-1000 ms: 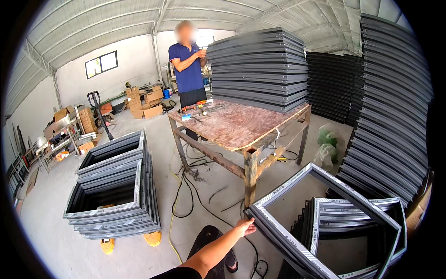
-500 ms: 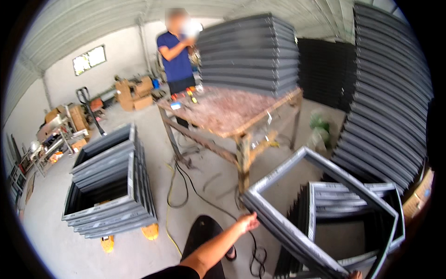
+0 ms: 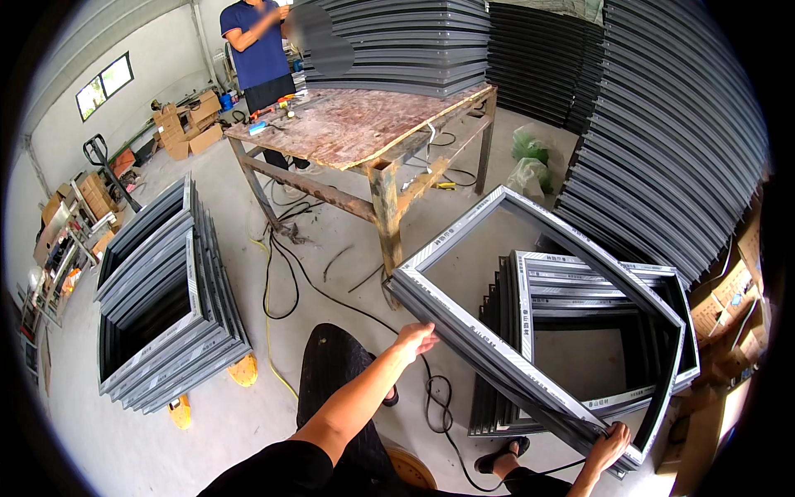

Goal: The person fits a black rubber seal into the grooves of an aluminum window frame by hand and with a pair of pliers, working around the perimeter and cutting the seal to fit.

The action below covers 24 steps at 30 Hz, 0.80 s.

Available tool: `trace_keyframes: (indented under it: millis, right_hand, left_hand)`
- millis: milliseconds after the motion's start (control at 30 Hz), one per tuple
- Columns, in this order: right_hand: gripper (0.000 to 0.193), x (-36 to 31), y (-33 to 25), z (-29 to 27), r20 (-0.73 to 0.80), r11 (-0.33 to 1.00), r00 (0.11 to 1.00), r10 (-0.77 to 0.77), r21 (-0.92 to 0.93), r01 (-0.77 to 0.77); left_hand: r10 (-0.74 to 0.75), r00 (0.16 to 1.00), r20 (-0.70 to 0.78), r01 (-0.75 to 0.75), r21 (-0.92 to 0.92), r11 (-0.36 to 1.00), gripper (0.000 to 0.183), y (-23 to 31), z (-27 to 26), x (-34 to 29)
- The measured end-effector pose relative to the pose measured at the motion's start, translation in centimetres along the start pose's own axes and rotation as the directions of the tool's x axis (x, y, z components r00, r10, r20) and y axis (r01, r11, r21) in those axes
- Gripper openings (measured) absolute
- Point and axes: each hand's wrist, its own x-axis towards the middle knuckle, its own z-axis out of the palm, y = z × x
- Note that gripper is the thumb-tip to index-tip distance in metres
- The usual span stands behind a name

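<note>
A grey rectangular metal frame (image 3: 497, 345), its faces covered with pale printed film, lies slantwise above a stack of similar frames (image 3: 523, 323) at my right. My left hand (image 3: 416, 340) is closed at its left long edge, with fingertips partly hidden against the rail. Around the near end of that same rail, by the corner, wraps my right hand (image 3: 609, 447). The far corner of the held frame points toward the table, turned at an angle to the stack beneath.
A worn wooden-topped table (image 3: 364, 124) bears stacked dark frames (image 3: 397, 50); a person in blue (image 3: 267, 54) stands behind it. Another frame stack (image 3: 166, 364) rests on yellow supports at left. A tall stack (image 3: 671, 132) rises at right. Black cables (image 3: 286, 248) trail over the floor.
My view has tipped downward, so the table and stacks sit higher in the picture. My right hand has come fully into sight. My left hand stays by the frame's left edge.
</note>
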Motion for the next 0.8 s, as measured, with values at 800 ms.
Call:
trace_keyframes:
  millis: [800]
  right_hand:
    - [0.019, 0.1, -1.9, -2.9, -0.017, 0.98, 0.989, -0.148, -0.136, 0.145]
  left_hand:
    - [-0.092, 0.993, 0.075, 0.089, 0.036, 0.995, 0.038, -5.7, 4.9, -2.0]
